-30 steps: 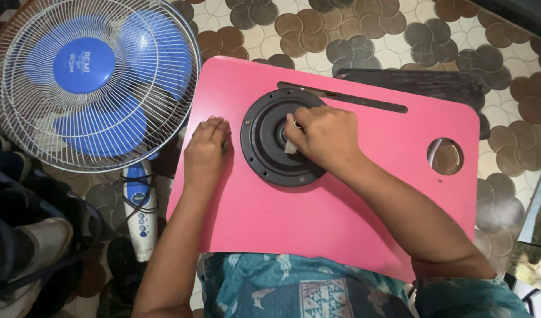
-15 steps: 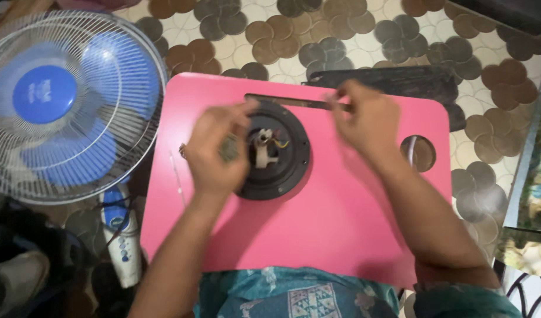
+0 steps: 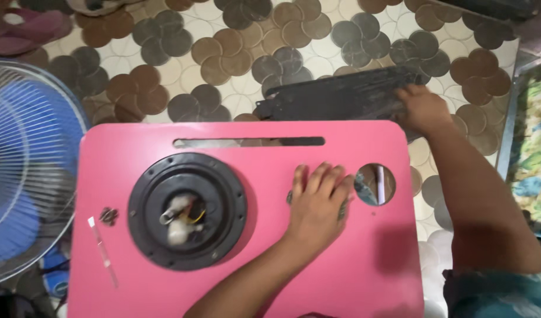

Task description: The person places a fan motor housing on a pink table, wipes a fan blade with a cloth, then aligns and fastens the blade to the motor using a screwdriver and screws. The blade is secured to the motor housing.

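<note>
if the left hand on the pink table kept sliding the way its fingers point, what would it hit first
The left hand lies flat on the pink table, fingers pointing toward the far edge. Nothing shows ahead on the tabletop. Past the edge it would probably meet the black blade on the floor, though that lies lower.

I see a bright pink lap table (image 3: 241,288) carrying a matte black round plate (image 3: 187,210) with white and yellow bits at its centre. On the far side lies a dusty black slab (image 3: 335,97) over floor tiles (image 3: 223,53) patterned in brown, grey and cream petals. At left, a fan (image 3: 23,171) has blue blades behind white wire.
</note>
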